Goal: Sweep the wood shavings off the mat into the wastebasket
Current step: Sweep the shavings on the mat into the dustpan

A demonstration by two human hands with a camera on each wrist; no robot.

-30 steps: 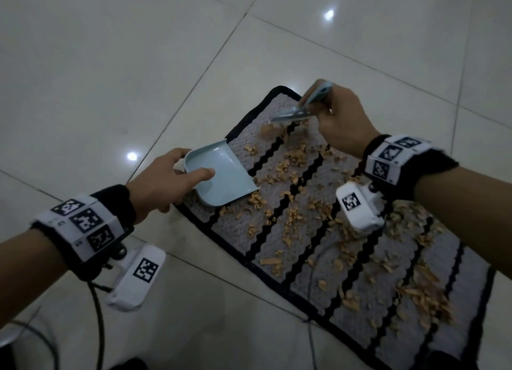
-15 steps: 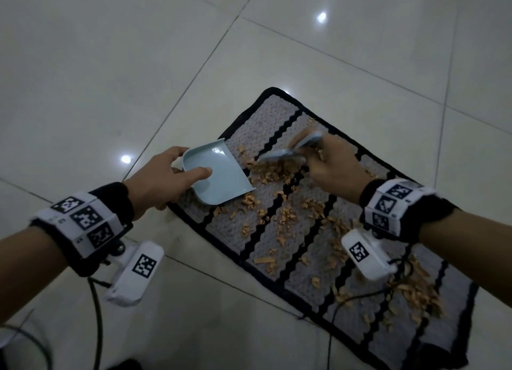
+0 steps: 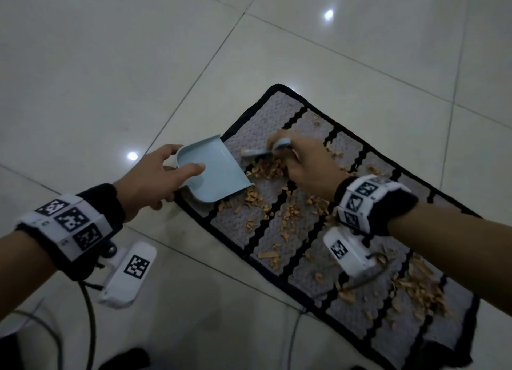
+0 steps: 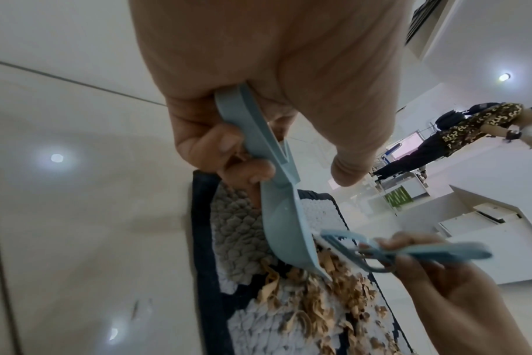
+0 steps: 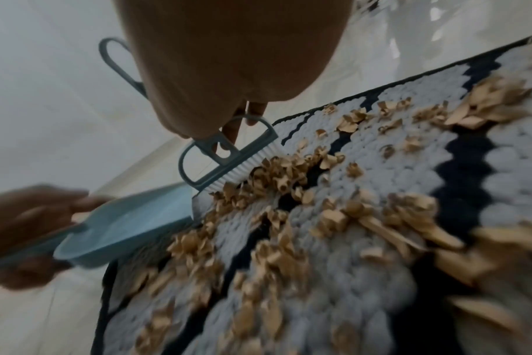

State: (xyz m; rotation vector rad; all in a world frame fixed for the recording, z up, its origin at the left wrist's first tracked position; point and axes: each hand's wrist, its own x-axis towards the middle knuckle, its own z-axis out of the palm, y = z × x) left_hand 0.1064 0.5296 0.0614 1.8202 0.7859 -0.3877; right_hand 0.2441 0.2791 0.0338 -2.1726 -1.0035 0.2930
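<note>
A grey mat with black zigzag stripes [image 3: 277, 120] lies on the tiled floor, strewn with tan wood shavings [image 3: 288, 217]. My left hand [image 3: 155, 175] grips the handle of a pale blue dustpan [image 3: 216, 173], thumb inside the pan, its lip resting on the mat's left edge. My right hand [image 3: 307, 167] holds a small blue hand brush [image 3: 260, 152] whose white bristles [image 5: 243, 168] touch a heap of shavings [image 3: 266, 167] just beside the pan's lip [image 5: 195, 204]. The wastebasket is not in view.
Glossy white floor tiles [image 3: 110, 65] surround the mat. More shavings [image 3: 415, 286] pile near the mat's near right end. A dark cable [image 3: 88, 328] trails from my left wrist. In the left wrist view a person [image 4: 459, 134] stands far off by white furniture.
My right hand has drawn the brush from the mat's far end toward the dustpan, gathering shavings into a heap at its lip. The left hand and pan have stayed almost still.
</note>
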